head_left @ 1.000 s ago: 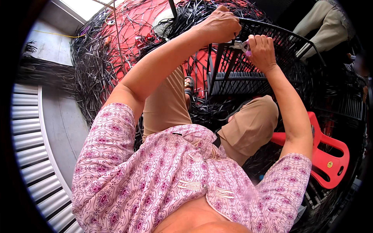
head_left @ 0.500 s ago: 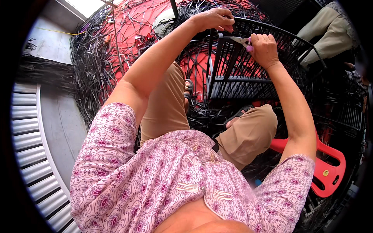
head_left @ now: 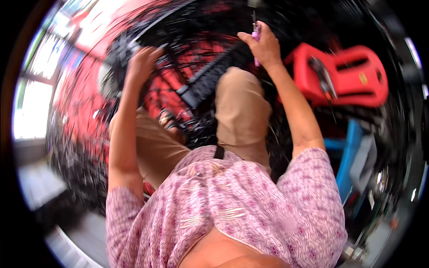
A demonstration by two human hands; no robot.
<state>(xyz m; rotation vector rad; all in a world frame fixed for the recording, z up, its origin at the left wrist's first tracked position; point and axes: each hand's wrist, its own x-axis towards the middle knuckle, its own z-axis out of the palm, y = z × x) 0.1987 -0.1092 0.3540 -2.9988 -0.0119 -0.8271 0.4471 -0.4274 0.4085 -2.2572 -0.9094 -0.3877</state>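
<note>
Head swung, hands moved off the crate rim — the view is now blurred.

The right hand, at 12 o'clock, is clenched round a pink-handled cutter, lifted clear of where it worked half a second ago. The left hand, at 11 o'clock, has shifted left onto the black crate; whether it grips is lost in blur. The crate lies tipped between the knees — a red stool at 2 o'clock.

Stool right of the basket, knees below it
</note>
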